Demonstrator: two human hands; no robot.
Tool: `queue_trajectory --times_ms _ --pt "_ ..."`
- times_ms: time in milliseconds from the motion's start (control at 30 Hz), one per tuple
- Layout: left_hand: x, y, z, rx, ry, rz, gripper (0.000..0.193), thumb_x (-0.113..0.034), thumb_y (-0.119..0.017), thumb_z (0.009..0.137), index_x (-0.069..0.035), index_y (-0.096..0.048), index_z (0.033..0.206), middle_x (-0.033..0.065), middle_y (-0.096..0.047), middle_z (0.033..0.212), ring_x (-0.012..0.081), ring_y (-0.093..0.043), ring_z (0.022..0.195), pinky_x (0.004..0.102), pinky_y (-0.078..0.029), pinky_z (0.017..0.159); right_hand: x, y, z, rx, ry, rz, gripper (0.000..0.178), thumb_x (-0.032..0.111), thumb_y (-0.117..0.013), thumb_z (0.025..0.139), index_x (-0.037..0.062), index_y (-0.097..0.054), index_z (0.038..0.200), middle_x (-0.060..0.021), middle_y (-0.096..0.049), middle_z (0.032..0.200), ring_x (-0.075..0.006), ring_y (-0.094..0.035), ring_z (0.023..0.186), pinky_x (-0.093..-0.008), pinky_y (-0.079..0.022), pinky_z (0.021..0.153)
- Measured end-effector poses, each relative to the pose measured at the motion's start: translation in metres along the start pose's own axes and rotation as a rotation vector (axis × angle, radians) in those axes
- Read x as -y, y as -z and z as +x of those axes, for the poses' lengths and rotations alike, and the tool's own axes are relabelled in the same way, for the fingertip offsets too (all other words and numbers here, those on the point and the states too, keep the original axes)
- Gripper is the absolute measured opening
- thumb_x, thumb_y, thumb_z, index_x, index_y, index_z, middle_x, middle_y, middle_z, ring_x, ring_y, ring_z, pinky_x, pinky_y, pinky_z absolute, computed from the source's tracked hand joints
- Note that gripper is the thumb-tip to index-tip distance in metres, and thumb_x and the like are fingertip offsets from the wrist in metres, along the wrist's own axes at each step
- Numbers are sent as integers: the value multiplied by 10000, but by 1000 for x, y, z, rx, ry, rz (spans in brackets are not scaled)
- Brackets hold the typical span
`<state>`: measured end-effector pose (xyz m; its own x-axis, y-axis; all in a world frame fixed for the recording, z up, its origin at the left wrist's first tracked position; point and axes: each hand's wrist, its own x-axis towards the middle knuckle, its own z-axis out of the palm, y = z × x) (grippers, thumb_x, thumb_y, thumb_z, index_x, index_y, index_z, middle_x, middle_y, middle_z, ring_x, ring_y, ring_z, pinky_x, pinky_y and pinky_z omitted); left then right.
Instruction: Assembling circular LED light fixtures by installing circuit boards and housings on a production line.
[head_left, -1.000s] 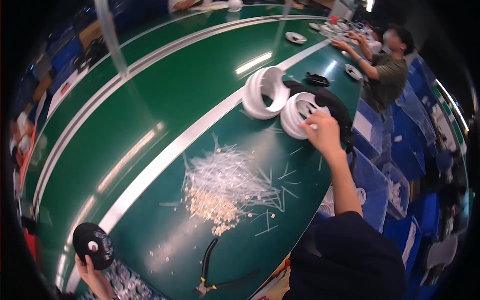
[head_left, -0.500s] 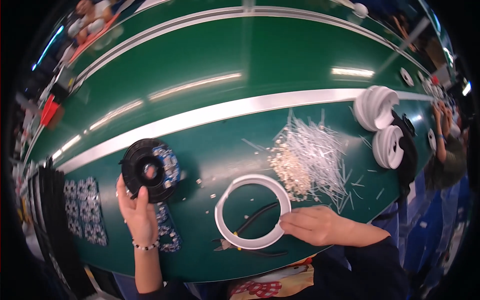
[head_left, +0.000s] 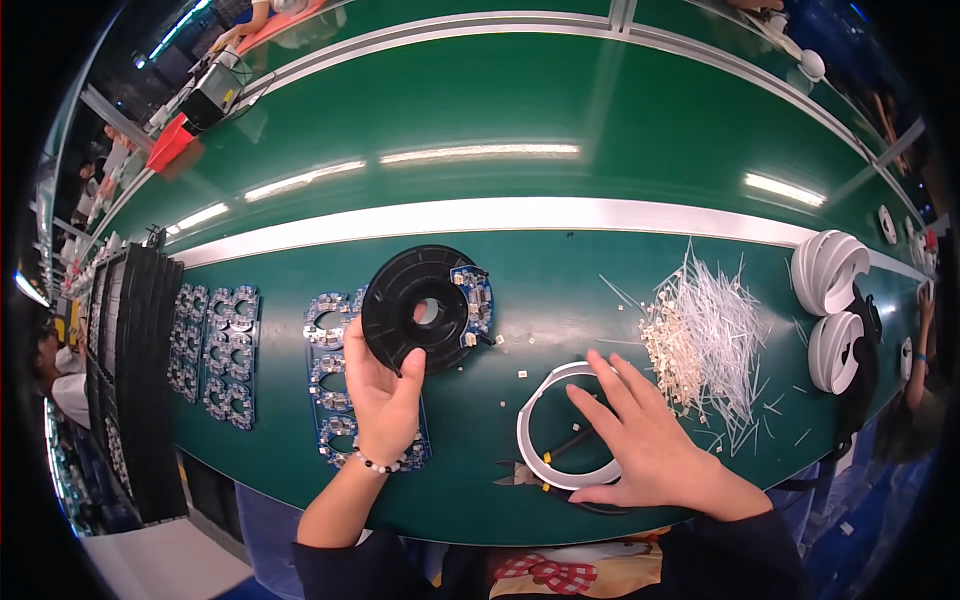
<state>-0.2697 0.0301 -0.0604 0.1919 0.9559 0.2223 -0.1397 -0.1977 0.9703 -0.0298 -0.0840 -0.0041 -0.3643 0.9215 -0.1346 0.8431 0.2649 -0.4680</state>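
My left hand (head_left: 386, 405) grips a black round plastic disc (head_left: 385, 320) with a central hole, thumb on its face and fingers underneath. A curved blue circuit board (head_left: 479, 302) sits at the disc's right edge. Over a white plastic ring (head_left: 526, 430) on the table, my right hand (head_left: 655, 440) is spread, fingers apart across the ring's right side; whether it touches the ring I cannot tell. Partly under the ring lies a pair of cutters (head_left: 518, 474), its handles mostly hidden. Beneath my left hand is a panel of blue circuit boards (head_left: 333, 398).
Small cream connectors (head_left: 672, 360) and white plastic strips (head_left: 722, 335) form a pile at right. White shells (head_left: 828, 272) stand farther right. More circuit board panels (head_left: 230, 355) and a black rack (head_left: 130, 370) are at left. A white rail (head_left: 480, 217) crosses behind.
My right hand has gone from gripping the ring's edge to spreading its fingers above it. My left hand still holds the disc. The whole view has shifted, showing more of the left side.
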Motion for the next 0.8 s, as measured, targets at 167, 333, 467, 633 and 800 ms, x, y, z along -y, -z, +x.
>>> queue_trajectory --times_ms 167,333,467,633,800 --pt "-4 -3 -6 3 53 -41 542 24 -562 849 2 -271 1305 105 -434 1235 167 -439 1144 298 -362 981 -10 1 1 -71 27 173 980 386 -810 542 41 -351 1336 -269 -234 1391 -445 -309 1226 -516 -290 989" --pt "-1 -15 -23 -22 61 -52 626 74 -523 837 -8 -169 1347 121 -380 1282 184 -407 1183 311 -340 1004 -20 0 35 -527 147 893 1111 229 -878 526 -4 -211 1384 -219 -264 1405 -307 -320 1293 -407 -268 1059" --pt "6 -27 -28 58 110 -105 695 48 -508 848 -28 -79 1390 132 -317 1358 209 -345 1257 346 -280 1050 5 -24 75 -484 79 1180 1104 214 -862 583 22 -147 1402 -186 -319 1347 -281 -349 1265 -391 -318 1030" --pt "-11 -6 -27 360 417 -691 862 -317 -591 850 -136 -2 1453 98 -163 1481 274 -205 1360 462 -213 1091 15 -28 93 -490 105 1075 1155 340 -869 550 -3 -161 1395 -255 -218 1403 -359 -274 1283 -438 -270 1045" --pt "-7 3 -13 394 435 -1244 791 -665 -233 875 -93 -223 1422 122 -313 1430 291 -325 1306 500 -271 1062 26 -17 94 -424 196 667 1205 275 -883 543 -26 -102 1409 -206 -269 1394 -292 -311 1299 -380 -288 1052"
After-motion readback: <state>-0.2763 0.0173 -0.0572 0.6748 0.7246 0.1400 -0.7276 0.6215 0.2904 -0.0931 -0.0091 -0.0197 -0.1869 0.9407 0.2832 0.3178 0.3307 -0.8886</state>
